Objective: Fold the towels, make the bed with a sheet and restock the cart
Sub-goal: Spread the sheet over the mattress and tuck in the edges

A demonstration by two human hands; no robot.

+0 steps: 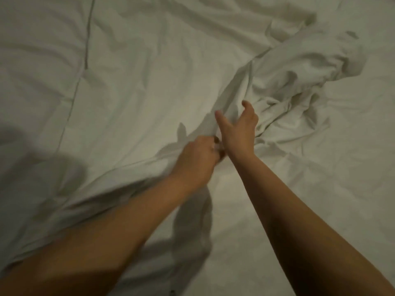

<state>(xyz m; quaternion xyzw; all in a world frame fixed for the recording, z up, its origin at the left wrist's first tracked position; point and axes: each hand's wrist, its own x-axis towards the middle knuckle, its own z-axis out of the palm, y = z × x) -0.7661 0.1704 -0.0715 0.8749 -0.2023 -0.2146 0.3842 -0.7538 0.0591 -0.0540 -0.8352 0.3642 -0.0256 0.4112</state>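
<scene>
1. Head view: a white sheet (pixel 149 71) lies across the bed (pixel 331 199), rumpled, covering most of what shows.
2. A raised fold of the sheet runs from the middle up to the right and ends in a crumpled heap (pixel 299 82) at upper right.
3. A dark seam (pixel 85 50) runs down the sheet on the left side.
4. The left hand (pixel 197 161) is curled, knuckles up, and pinches the sheet at the lower end of the fold, lifting its edge off the bed.
5. The right hand (pixel 239 129) sits just beside the left, touching or nearly so. It is spread, thumb well apart from the slightly bent fingers, with the fold rising between them. It does not grip the cloth.
6. Both forearms are bare and reach forward from the bottom edge, coming together at the fold.
7. The picture is dim and a little blurred, and shadows of the arms fall on the bed below the hands.
</scene>
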